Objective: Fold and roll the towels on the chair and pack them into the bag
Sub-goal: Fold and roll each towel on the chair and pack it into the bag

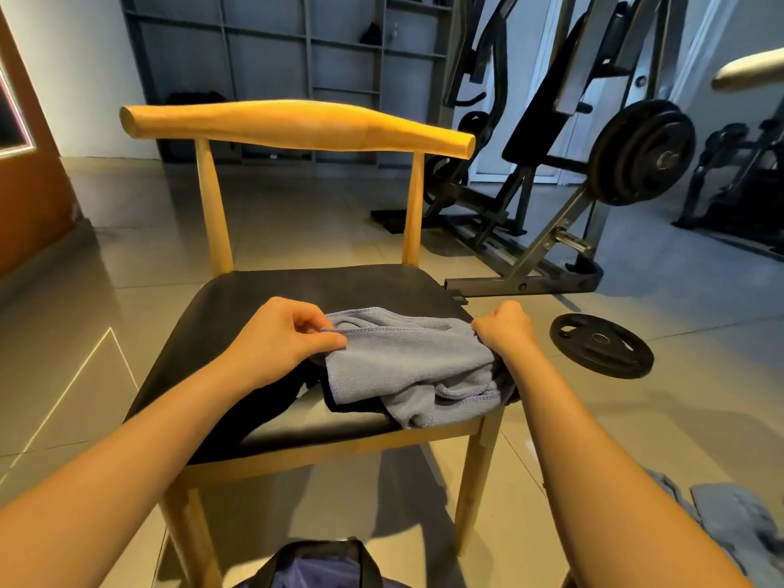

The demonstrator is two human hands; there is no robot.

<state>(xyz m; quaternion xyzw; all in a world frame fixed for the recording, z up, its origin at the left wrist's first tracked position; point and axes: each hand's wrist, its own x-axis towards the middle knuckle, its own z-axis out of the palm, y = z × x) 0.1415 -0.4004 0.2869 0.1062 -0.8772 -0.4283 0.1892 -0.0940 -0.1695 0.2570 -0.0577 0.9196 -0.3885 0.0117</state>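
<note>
A grey-blue towel [407, 367] lies crumpled on the black seat of a wooden chair [297, 129], toward the seat's front right. My left hand [280, 337] pinches the towel's stitched upper edge at its left end. My right hand [507, 328] is closed on the same edge at its right end, near the seat's right side. A dark bag [322, 564] with blue cloth inside sits open on the floor below the chair's front. Another grey-blue towel [738, 528] lies on the floor at the lower right.
A black weight plate [600, 350] lies flat on the tiled floor right of the chair. Behind it stands a gym machine [564, 171] loaded with plates. Grey shelving [297, 48] lines the far wall, and an orange door [29, 171] is at the left.
</note>
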